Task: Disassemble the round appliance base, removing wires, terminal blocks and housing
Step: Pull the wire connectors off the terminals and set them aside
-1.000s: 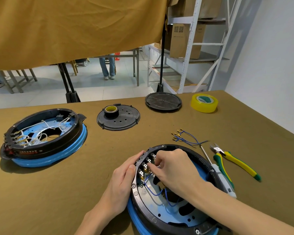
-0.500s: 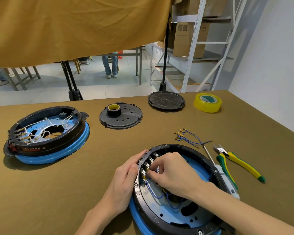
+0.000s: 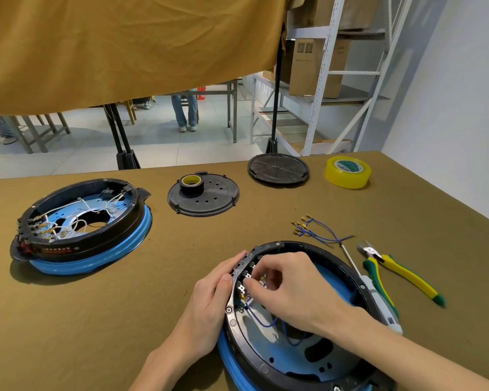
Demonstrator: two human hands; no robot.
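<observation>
Right grip (image 3: 283, 283) pinched on a terminal connector (image 3: 249, 277) inside the near appliance base (image 3: 266, 359), fingertips among blue wires (image 3: 266, 323). Left grip (image 3: 212, 297) flat and unclenched, pressed against the base's black outer rim. Base low on the tabletop (image 3: 96, 320), just beside screwdriver (image 3: 378, 300) and pliers (image 3: 401, 275); removed wires (image 3: 316, 230) nearby.

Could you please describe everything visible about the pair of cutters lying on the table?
The cutters lie flat on the brown table, to the right of the near round base. The short metal jaws look slightly parted and point away from the person; the yellow-and-green handles, seemingly plastic-coated, trail toward the right. One handle lies against the screwdriver; neither hand touches them.
</observation>
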